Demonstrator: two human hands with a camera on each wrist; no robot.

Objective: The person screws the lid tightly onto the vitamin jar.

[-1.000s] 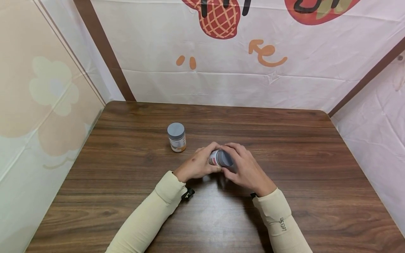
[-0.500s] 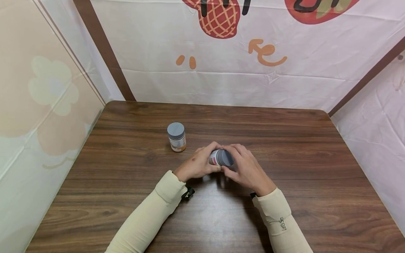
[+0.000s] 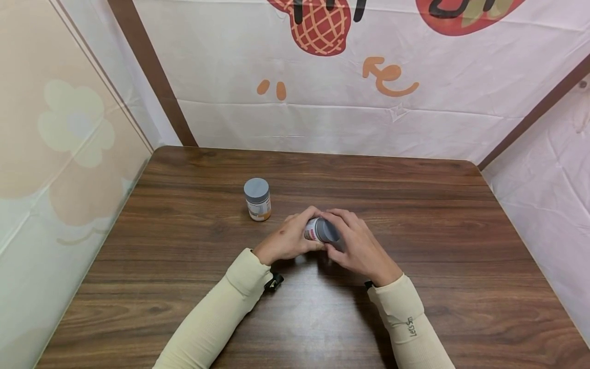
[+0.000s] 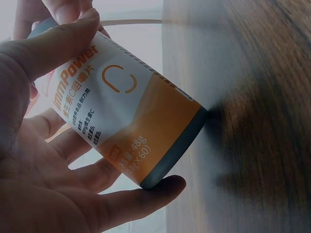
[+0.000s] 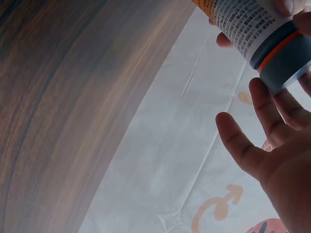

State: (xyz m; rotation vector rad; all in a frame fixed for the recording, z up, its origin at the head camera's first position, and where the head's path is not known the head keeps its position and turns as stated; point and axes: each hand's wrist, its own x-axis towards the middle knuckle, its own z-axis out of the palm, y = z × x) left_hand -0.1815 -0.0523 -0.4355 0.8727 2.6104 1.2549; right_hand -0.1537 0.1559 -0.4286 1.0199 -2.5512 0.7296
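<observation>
A tilted vitamin C tablet bottle [image 4: 126, 102], white and orange with a dark grey base, is gripped around its body by my left hand [image 3: 288, 239]. Its base edge lies close over the table in the left wrist view. The fingers and thumb of my right hand [image 3: 361, 247] hold the bottle's grey lid [image 3: 327, 230], which points right. An orange band [image 5: 278, 51] shows just below the lid in the right wrist view, where some of the right fingers are spread out. A second, similar bottle [image 3: 259, 209] with a grey lid stands upright behind and left of the hands.
Both hands work over the middle of a dark wood-grain table [image 3: 438, 230]. Behind its far edge hangs a white printed cloth [image 3: 221, 118]; more printed cloth [image 3: 83, 205] lines the left side.
Both hands keep their places and their hold on the bottle and lid. The right fingers and the lid shift only very slightly; the standing bottle stays put.
</observation>
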